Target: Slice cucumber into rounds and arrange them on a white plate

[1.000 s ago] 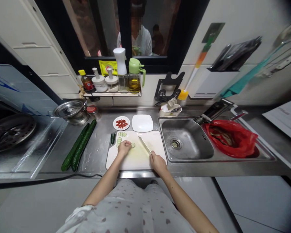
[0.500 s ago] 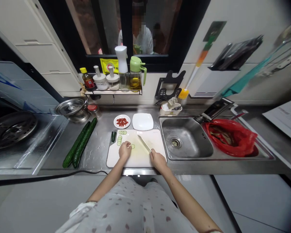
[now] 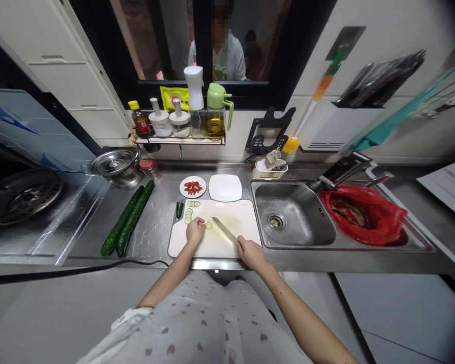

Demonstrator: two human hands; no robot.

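Observation:
My right hand (image 3: 252, 253) is wrapped round the handle of a kitchen knife (image 3: 224, 229), its blade slanting up and left over the white cutting board (image 3: 231, 248). The fingers of my left hand (image 3: 195, 231) are curled together above the board; what they pinch, if anything, is hidden. Just right of those fingertips lies one thin cucumber slice (image 3: 209, 226), with the knife tip close by. More cucumber slices (image 3: 188, 216) are laid in overlapping rows near the board's upper left corner. Beside them sit dark green cucumber end pieces (image 3: 179, 210).
Two whole cucumbers (image 3: 127, 220) lie on the steel counter at left. Behind the board are a plate of chopped red chili (image 3: 193, 195) and a white plate (image 3: 225, 188). The sink (image 3: 291, 217) and a red plastic bag (image 3: 379, 222) are at right; a condiment shelf (image 3: 182, 141) hangs above.
The knife blade has swung left and flatter, its tip now nearer the lone slice. My left hand has shifted slightly off that slice. The whole view has tilted a little.

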